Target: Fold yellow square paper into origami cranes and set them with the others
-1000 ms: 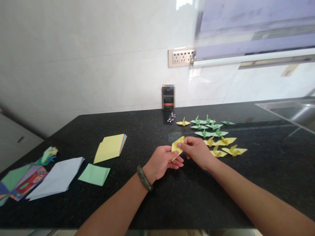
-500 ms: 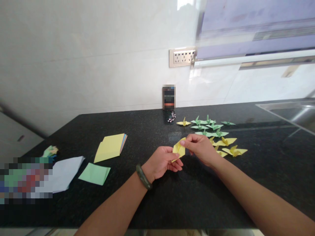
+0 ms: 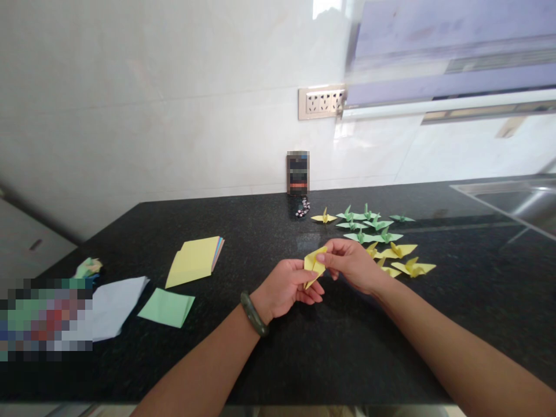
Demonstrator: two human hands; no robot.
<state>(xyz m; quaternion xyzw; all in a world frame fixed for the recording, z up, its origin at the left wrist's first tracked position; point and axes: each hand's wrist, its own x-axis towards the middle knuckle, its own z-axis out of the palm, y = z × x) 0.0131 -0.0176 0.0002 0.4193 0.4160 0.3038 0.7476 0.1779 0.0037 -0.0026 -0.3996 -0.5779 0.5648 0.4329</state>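
Note:
Between my two hands is a partly folded piece of yellow origami paper (image 3: 313,263), held above the dark countertop. My left hand (image 3: 286,286), with a dark green bangle on the wrist, pinches its lower left part between thumb and fingers. At the upper right edge, my right hand (image 3: 351,263) grips the same paper between thumb and forefinger. Just beyond my right hand stand several yellow paper cranes (image 3: 414,267), a few partly hidden by it. Several green paper cranes (image 3: 360,237) sit behind those, and a lone yellow crane (image 3: 324,218) stands to their left.
On the left of the black countertop (image 3: 208,359) lie a yellow-topped stack of paper (image 3: 195,260), a green sheet (image 3: 167,307), white paper (image 3: 117,307) and a crumpled bundle (image 3: 89,267). A blurred-out phone-like object (image 3: 298,172) leans on the wall. A sink (image 3: 521,200) is at right.
The yellow paper has tilted a little, and its right edge looks folded further in. My right hand has shifted slightly left; my left hand keeps nearly the same place.

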